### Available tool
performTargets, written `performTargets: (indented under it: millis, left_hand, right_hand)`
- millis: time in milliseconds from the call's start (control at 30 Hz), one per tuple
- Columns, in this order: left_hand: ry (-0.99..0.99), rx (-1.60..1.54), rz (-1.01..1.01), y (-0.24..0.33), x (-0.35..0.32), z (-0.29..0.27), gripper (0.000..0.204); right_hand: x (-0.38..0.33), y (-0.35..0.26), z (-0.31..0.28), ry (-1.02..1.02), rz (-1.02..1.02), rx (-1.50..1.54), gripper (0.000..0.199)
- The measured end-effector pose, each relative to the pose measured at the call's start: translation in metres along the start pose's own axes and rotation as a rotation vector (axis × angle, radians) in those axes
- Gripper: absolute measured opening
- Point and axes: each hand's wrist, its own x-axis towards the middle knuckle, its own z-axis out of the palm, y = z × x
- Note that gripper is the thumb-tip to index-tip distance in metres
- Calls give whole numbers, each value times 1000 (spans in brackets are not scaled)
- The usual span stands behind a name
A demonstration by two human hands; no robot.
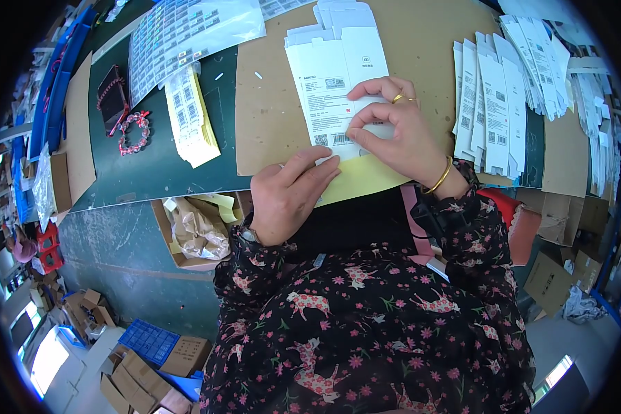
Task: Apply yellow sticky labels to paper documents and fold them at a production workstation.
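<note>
Flat, the white carton blank (334,90) runs lengthwise away, both hands (290,193) (fingers curled (386,117)) pressing its near end.

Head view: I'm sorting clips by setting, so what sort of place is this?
Probably a packaging or labelling bench in a workshop. Both hands press on a flat white carton, more flat cartons lie fanned beside it, sticker sheets lie at the far left, and cardboard boxes sit on the floor.
</note>
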Motion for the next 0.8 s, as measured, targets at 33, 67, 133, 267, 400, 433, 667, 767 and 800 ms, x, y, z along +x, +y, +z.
performTargets:
  millis: [33, 67, 133, 267, 400, 433, 667, 767, 800]
  left_hand:
    - [-1, 2, -1, 0, -1, 0, 29]
    - [-3, 4, -2, 0, -3, 1, 29]
    - [0, 9, 0, -2, -1, 1, 29]
    - [52, 48, 68, -8, -1, 6, 24]
    - [36, 62, 72, -7, -1, 3, 23]
    - [32, 58, 69, -7, -1, 4, 23]
    - [40, 41, 73, -9, 0, 7, 22]
    - [23, 48, 54, -11, 0, 6, 22]
    - [26, 51, 57, -11, 0, 5, 22]
  right_hand:
    - [-1, 0, 1, 1, 3, 2, 5]
    - [-2, 0, 2, 1, 6, 4, 5]
    - [0, 0, 0, 3, 4, 4, 5]
    - [0, 0, 0, 6, 7, 7, 5]
    - [1, -3, -1, 13, -4, -7, 5]
    - [0, -2, -1, 14, 2, -5, 5]
    - [-3, -1, 5, 35, -2, -44, 8]
    - [-1, -2, 7, 51, -36, -89, 14]
    - [-1, -3, 7, 54, -14, -90, 20]
